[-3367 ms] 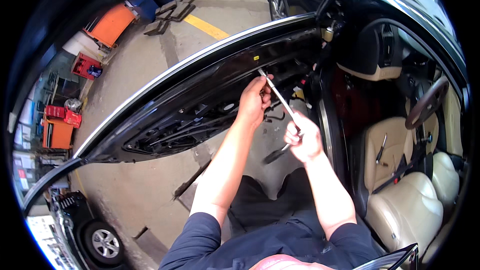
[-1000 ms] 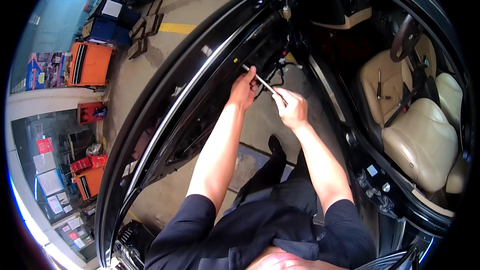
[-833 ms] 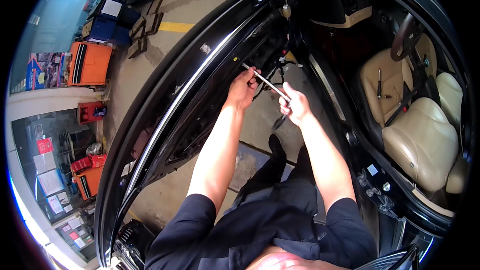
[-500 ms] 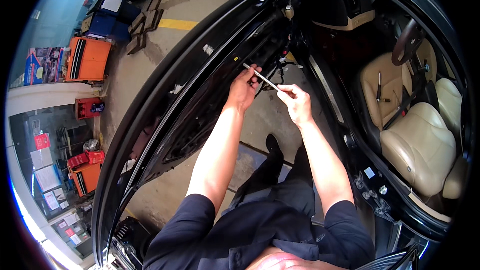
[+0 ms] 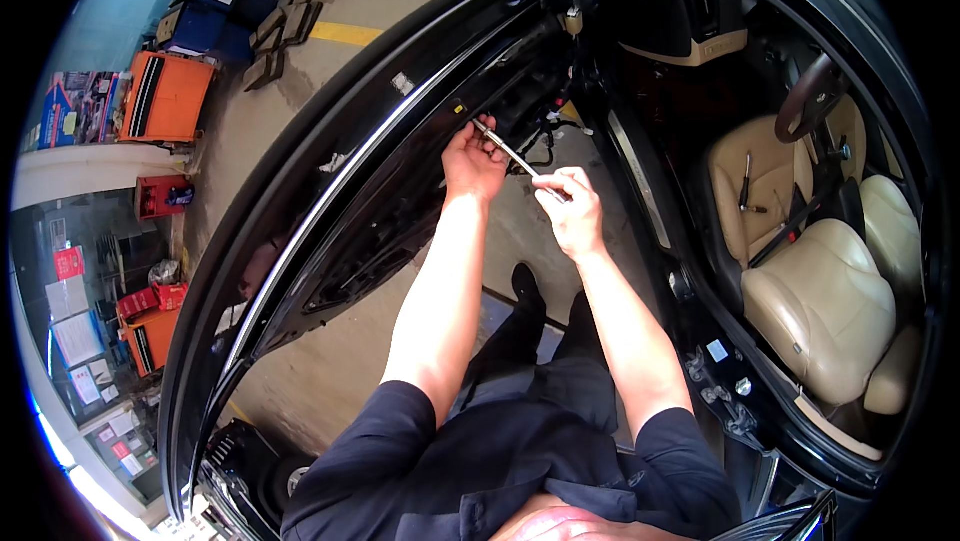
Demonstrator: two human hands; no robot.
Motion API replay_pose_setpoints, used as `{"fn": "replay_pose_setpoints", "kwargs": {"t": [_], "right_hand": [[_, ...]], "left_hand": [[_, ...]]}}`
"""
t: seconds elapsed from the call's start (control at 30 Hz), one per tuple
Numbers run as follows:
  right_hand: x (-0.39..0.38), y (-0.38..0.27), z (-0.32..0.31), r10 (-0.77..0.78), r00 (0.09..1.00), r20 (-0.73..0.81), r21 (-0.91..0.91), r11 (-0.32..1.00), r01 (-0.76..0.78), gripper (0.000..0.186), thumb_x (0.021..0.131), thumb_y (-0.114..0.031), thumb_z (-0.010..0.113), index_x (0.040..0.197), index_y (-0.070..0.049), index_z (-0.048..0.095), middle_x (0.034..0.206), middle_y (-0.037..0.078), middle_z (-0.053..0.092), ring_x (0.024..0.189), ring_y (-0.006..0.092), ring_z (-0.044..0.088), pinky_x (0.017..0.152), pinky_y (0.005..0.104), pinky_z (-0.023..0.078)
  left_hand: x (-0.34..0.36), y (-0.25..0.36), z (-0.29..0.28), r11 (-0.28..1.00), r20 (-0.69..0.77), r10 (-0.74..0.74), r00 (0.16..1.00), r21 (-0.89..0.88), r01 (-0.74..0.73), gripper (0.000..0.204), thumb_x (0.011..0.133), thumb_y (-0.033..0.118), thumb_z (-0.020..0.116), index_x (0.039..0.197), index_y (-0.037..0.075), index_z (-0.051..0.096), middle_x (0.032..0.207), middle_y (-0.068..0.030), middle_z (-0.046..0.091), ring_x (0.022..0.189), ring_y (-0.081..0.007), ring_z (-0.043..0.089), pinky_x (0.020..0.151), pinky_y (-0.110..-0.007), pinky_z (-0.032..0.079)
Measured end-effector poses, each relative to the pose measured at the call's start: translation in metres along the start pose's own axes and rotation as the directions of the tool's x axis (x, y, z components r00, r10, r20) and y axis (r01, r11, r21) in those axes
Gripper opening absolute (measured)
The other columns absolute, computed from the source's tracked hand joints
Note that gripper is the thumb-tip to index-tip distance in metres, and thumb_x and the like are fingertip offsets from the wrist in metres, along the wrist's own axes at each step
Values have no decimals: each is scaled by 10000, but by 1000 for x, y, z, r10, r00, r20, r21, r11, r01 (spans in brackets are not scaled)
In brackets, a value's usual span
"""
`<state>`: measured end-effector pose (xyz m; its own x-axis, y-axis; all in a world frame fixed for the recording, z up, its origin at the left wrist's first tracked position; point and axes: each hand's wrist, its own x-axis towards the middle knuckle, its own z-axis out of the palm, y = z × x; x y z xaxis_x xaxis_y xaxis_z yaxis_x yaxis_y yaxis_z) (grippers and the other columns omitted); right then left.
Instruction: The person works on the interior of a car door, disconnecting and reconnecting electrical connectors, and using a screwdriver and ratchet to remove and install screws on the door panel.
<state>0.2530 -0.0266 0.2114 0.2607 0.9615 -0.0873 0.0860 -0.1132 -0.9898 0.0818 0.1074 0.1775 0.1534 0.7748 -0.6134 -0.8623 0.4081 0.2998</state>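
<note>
I stand at an open black car door (image 5: pixel 330 201) whose inner side is stripped bare. A long thin metal tool (image 5: pixel 508 150) runs from the door's upper inner edge down to my right hand (image 5: pixel 570 211), which grips its near end. My left hand (image 5: pixel 474 159) is up against the door and steadies the tool's far end with its fingers. The tool's tip is hidden behind my left hand.
To the right is the car's cabin with tan leather seats (image 5: pixel 820 301), a steering wheel (image 5: pixel 805 96) and a tool lying on the front seat (image 5: pixel 745 181). Orange tool chests (image 5: pixel 165 96) and blue boxes (image 5: pixel 205 26) stand on the concrete floor at the left. A tyre (image 5: pixel 280 476) shows lower left.
Since 3.4 s ago my head has turned and the door has swung toward the upper left of the view. Over the last second both hands stayed on the tool, the right hand shifting slightly.
</note>
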Motion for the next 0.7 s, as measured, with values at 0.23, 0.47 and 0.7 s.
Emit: {"fn": "replay_pose_setpoints", "kwargs": {"t": [0.23,0.47,0.7], "right_hand": [[-32,4,-28,72,997,29,201,977,-76,235,962,-1,795,1198,-5,787,1174,25,679,1014,109,685,907,257,542],[-70,-11,-90,284,956,70,431,856,-286,168,960,68,763,1123,30,778,1201,6,659,782,39,577,651,207,414],[-70,-42,-141,188,971,148,437,868,-234,147,979,24,759,1123,-3,769,1209,31,669,798,60,598,679,219,462]], "left_hand": [[1,-18,-1,993,-68,116,991,0,-116,220,1023,245,618,1123,85,732,1074,-35,756,730,-137,492,678,-303,394],[19,-38,3,975,-89,164,983,-140,-175,180,905,143,551,1022,46,648,959,-102,658,700,-188,442,648,-336,377],[35,-26,-6,974,-101,226,969,18,-225,247,854,122,552,1036,-8,658,924,-122,640,735,-200,478,659,-332,394]]}}
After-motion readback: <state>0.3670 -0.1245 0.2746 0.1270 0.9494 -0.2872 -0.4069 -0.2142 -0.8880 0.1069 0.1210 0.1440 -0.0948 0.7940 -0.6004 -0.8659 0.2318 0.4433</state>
